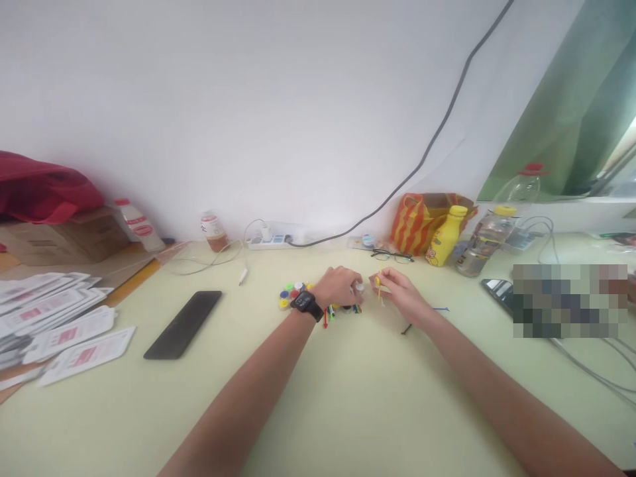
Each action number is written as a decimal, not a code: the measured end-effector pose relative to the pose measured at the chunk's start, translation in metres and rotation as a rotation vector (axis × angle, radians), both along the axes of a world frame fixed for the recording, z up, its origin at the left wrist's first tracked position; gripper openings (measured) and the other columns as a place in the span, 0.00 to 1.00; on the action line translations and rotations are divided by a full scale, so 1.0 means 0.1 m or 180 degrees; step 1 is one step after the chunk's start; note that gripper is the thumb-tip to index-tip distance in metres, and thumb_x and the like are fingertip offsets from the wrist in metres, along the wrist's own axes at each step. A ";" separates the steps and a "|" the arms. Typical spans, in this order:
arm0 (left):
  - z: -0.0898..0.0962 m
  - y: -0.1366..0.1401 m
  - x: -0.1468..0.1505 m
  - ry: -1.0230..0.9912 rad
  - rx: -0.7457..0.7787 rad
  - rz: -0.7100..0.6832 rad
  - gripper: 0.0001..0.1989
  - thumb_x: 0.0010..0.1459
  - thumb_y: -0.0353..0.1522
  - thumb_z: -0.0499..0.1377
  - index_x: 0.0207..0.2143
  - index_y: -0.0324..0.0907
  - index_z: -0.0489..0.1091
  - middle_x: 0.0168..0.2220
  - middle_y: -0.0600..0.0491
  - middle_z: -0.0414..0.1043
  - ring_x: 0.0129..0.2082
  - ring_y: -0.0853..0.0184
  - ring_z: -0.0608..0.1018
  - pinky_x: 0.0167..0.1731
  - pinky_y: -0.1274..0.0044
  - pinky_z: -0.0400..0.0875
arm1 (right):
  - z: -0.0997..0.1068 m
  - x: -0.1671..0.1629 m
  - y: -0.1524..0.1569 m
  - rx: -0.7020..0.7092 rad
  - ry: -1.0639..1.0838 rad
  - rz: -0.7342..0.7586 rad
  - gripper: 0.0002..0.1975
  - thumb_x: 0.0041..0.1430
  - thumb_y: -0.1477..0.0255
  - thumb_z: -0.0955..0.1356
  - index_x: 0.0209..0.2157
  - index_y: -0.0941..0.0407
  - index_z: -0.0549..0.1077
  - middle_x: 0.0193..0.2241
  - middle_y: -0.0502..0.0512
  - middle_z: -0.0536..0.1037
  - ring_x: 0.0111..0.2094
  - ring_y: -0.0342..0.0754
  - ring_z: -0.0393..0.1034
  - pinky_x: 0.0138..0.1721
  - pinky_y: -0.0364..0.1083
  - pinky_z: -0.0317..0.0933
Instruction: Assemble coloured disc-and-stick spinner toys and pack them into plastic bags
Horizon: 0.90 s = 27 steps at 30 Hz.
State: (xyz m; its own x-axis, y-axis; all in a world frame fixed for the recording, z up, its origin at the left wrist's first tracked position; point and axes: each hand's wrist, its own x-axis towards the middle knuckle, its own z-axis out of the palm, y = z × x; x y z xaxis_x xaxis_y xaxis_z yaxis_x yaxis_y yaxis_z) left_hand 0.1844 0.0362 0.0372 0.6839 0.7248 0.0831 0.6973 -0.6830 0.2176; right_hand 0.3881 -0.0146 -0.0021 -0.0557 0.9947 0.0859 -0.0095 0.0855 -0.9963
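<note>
My right hand [403, 296] is closed in a pinch on a small yellow disc [377, 281], with a thin yellow strip hanging below it. Facing it, my left hand [338, 289] has its fingers curled, with a small white round piece [360, 289] at the fingertips. Below and partly behind the left hand lie thin coloured strips, among them a red strip [325, 318]. Several coloured discs, one of them a yellow disc [283, 304], are grouped left of the wrist with the black watch [307, 304]. A blue strip [441, 309] and a black strip [406, 328] flank the right wrist.
A black phone-like slab [183, 324] lies on the left, beside white packets [74, 341]. Along the wall stand a power strip [271, 243], eyeglasses [392, 256], a striped bag [415, 222], a yellow bottle [446, 237] and a clear bottle [484, 242]. Cables cross the right side.
</note>
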 end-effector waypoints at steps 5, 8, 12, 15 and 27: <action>-0.01 0.02 -0.02 -0.0003 0.0021 -0.0038 0.20 0.51 0.43 0.68 0.46 0.48 0.78 0.44 0.51 0.80 0.47 0.53 0.78 0.48 0.66 0.70 | 0.00 0.12 0.02 -0.0043 -0.0207 -0.0323 0.24 0.55 0.46 0.73 0.34 0.53 0.71 0.40 0.57 0.78 0.46 0.52 0.71 0.52 0.52 0.68; -0.02 0.04 -0.02 -0.0041 0.0038 -0.0076 0.18 0.52 0.43 0.67 0.44 0.48 0.78 0.43 0.51 0.81 0.46 0.54 0.79 0.46 0.67 0.70 | 0.03 0.18 0.02 0.0020 -0.0294 -0.0389 0.24 0.55 0.46 0.73 0.33 0.53 0.71 0.39 0.56 0.78 0.44 0.51 0.71 0.48 0.51 0.68; -0.06 0.04 0.03 -0.0139 0.0118 -0.0046 0.10 0.58 0.39 0.63 0.40 0.45 0.79 0.40 0.49 0.81 0.44 0.54 0.79 0.44 0.67 0.70 | 0.08 0.19 -0.01 0.0087 -0.0452 -0.0405 0.25 0.55 0.45 0.73 0.34 0.54 0.72 0.30 0.52 0.75 0.32 0.47 0.68 0.36 0.47 0.66; -0.09 0.03 0.09 -0.0239 0.0191 -0.0025 0.07 0.59 0.35 0.61 0.37 0.44 0.79 0.39 0.47 0.81 0.44 0.54 0.78 0.46 0.65 0.70 | 0.10 0.17 -0.03 0.0117 -0.0507 -0.0370 0.25 0.56 0.45 0.72 0.33 0.54 0.72 0.26 0.51 0.74 0.27 0.45 0.65 0.30 0.46 0.63; 0.15 -0.03 0.17 -0.1961 -0.0656 -0.0885 0.18 0.60 0.39 0.67 0.51 0.44 0.75 0.48 0.49 0.79 0.43 0.63 0.81 0.44 0.73 0.77 | 0.14 0.06 -0.10 -0.0027 0.0080 -0.0271 0.20 0.55 0.53 0.74 0.37 0.54 0.71 0.29 0.51 0.76 0.29 0.47 0.69 0.34 0.48 0.65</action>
State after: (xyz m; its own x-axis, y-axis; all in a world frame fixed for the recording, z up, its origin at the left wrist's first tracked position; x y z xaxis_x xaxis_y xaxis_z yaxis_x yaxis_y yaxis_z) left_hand 0.2016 0.0332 0.0525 0.7185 0.5728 0.3945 0.2113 -0.7202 0.6608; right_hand 0.3937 -0.0250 0.0124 0.0311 0.9965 0.0779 -0.0275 0.0788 -0.9965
